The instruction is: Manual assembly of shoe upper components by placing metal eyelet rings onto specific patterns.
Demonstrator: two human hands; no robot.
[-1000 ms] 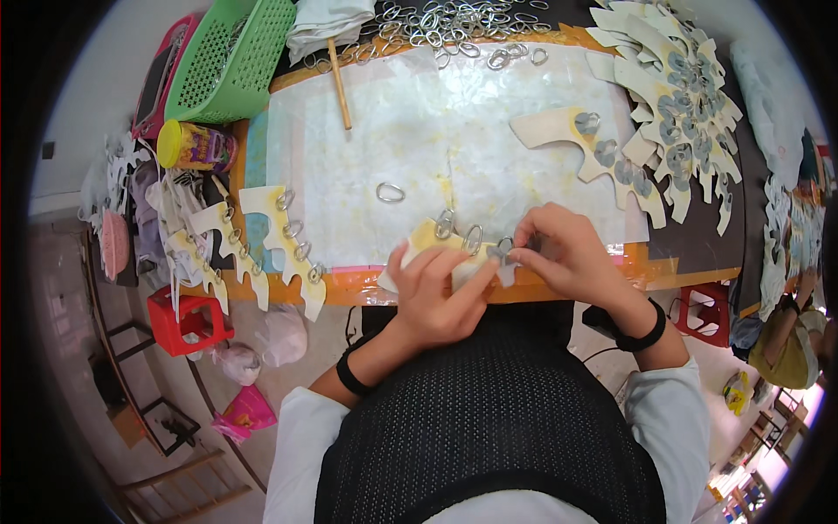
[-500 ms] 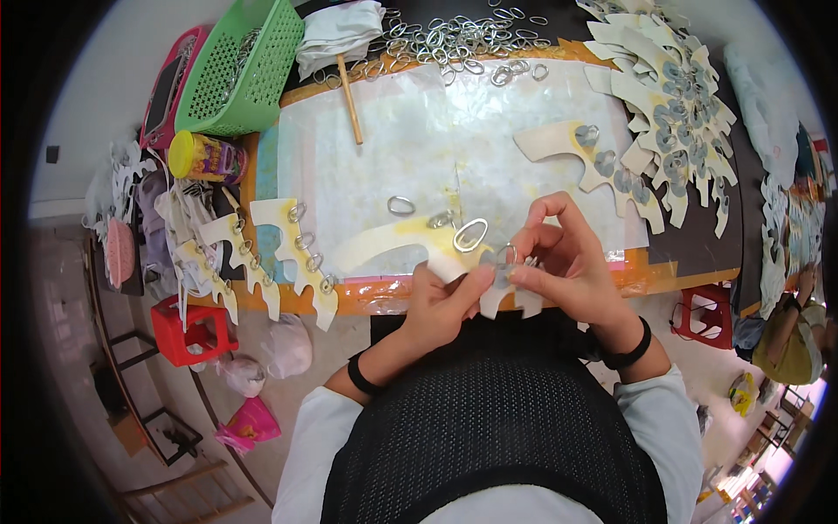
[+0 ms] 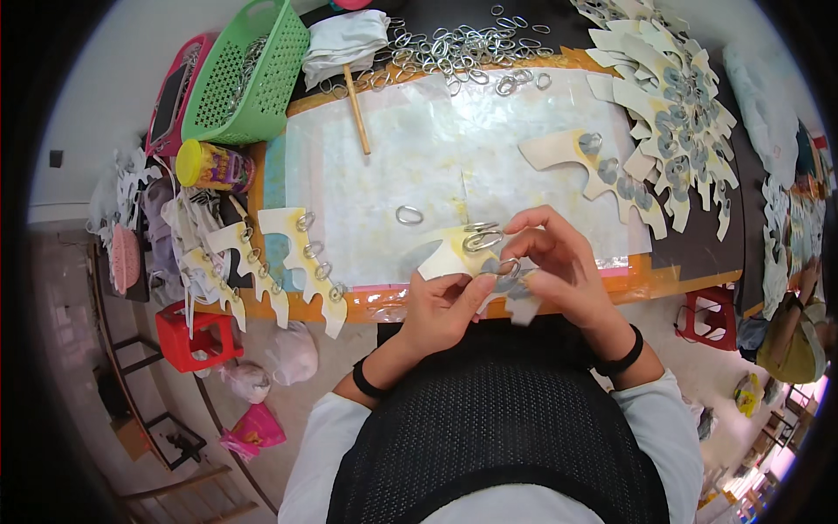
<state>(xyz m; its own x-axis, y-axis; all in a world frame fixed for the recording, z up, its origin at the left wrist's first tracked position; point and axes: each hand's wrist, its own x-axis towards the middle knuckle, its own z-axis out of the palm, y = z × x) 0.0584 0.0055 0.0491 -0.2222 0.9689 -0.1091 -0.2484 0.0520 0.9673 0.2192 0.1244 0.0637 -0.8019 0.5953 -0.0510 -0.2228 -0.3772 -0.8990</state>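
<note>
My left hand pinches a cream, curved cut piece with yellow glue stains and grey patches, held over the near table edge. Oval metal rings sit on it. My right hand is closed at the piece's near end, thumb and fingers around a grey-patched tab next to a ring. The fingers partly cover that end, which looks blurred. A single loose oval ring lies on the plastic-covered sheet beyond my left hand. To the right lies a similar cream piece with rings and grey patches.
Loose rings lie heaped at the far edge, beside a folded white cloth and wooden stick. A green basket and yellow-lidded jar stand left, near more ringed pieces. Finished-looking pieces pile up at right.
The held piece has turned: its long pale arm no longer stretches left across the sheet. My right fingers have shifted slightly around the tab. The whole view has moved a little.
</note>
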